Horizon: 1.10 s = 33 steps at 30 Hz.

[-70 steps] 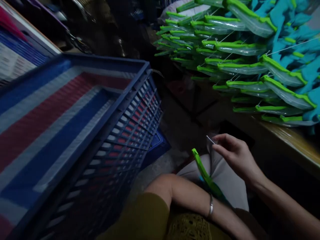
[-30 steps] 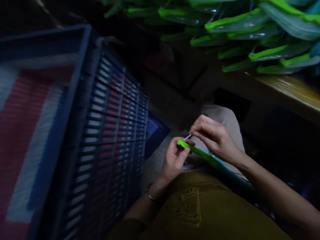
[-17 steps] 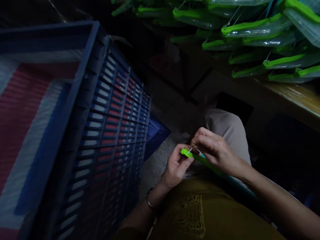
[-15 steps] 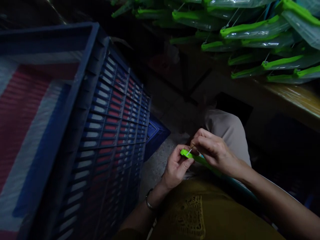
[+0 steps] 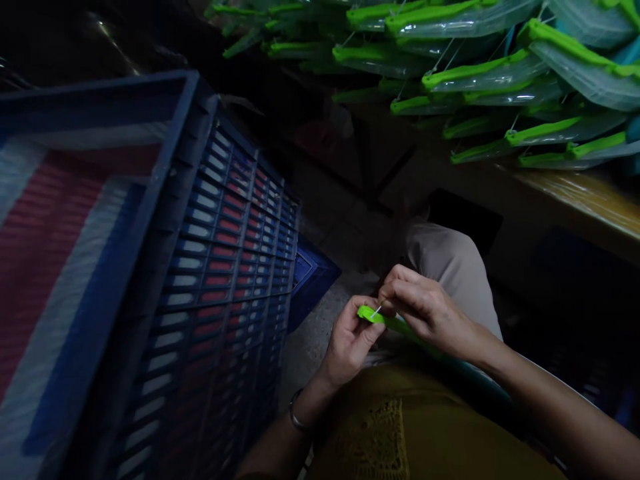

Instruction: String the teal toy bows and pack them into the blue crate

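Note:
My left hand [image 5: 351, 341] pinches the end of a bright green strip [image 5: 369, 313] between thumb and fingers. From that end the strip runs to the right, under my other hand, and its far part is hidden. A short white string [image 5: 376, 311] comes out of the green end. My right hand [image 5: 425, 303] is closed, its fingertips pinching the string just right of my left fingers. Both hands are close together in front of my lap.
A large dark blue slatted crate [image 5: 200, 80] with a striped red, white and blue lining [image 5: 45, 233] stands at left. Several green-edged clear plastic pieces [image 5: 490, 70] with strings overhang a table edge [image 5: 585, 193] at upper right. A smaller blue container [image 5: 315, 273] sits behind the crate.
The view has shifted slightly, so the crate and the plastic pieces sit lower in it. Both hands keep their grip on the green strip and string, with hardly any movement.

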### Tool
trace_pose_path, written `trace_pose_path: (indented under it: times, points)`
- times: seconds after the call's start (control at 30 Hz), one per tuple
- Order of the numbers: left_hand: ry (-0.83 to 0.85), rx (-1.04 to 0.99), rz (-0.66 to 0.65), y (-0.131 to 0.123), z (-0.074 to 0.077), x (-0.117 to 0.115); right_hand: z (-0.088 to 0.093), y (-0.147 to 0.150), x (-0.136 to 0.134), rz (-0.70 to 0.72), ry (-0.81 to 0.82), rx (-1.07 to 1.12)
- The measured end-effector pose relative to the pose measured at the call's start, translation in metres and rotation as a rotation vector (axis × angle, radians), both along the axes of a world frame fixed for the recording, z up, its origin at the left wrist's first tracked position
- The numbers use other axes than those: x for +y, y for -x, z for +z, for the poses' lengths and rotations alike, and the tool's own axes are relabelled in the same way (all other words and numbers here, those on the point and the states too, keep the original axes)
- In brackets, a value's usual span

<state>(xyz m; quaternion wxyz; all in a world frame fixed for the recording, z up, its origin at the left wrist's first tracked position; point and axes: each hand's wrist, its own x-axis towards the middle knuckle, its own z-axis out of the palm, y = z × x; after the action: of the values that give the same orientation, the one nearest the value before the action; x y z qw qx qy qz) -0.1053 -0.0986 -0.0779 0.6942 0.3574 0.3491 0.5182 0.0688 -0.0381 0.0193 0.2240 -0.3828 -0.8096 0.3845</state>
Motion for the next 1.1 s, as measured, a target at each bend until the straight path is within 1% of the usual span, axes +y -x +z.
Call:
trace_pose_path:
  times: [0.2, 0.33, 0.4, 0.53, 0.6, 0.73, 0.8, 0.93, 1.0, 1.1]
  points:
    - [0.011, 0.042, 0.017, 0.000, -0.003, 0.000, -0.001, 0.008, -0.004, 0.002, 0.007, 0.005]
    - [0.053, 0.045, 0.044, -0.006, -0.004, 0.002, -0.003, 0.012, -0.004, -0.002, -0.034, 0.042]
    - [0.060, 0.058, 0.067, -0.010, -0.003, 0.003, -0.002, 0.010, -0.003, 0.007, -0.068, 0.003]
    - [0.020, 0.092, 0.093, -0.015, 0.000, 0.010, 0.004, 0.005, 0.003, 0.082, -0.140, -0.165]
    - [0.005, 0.104, 0.095, -0.017, 0.002, 0.013, 0.007, 0.003, 0.006, 0.111, -0.191, -0.219]
    - [-0.003, 0.146, 0.121, -0.019, 0.003, 0.019, 0.009, 0.005, 0.007, 0.137, -0.304, -0.261]
    - [-0.016, 0.158, 0.126, -0.021, 0.004, 0.021, 0.007, 0.008, 0.006, 0.145, -0.370, -0.303]
    - [-0.075, 0.194, 0.153, -0.025, 0.002, 0.023, 0.000, 0.009, 0.003, 0.146, -0.593, -0.436]
    - [-0.117, 0.199, 0.178, -0.029, 0.000, 0.021, -0.004, 0.009, 0.002, 0.149, -0.653, -0.454]
    - [-0.166, 0.209, 0.201, -0.033, -0.006, 0.019, -0.006, 0.009, 0.003, 0.071, -0.701, -0.391]
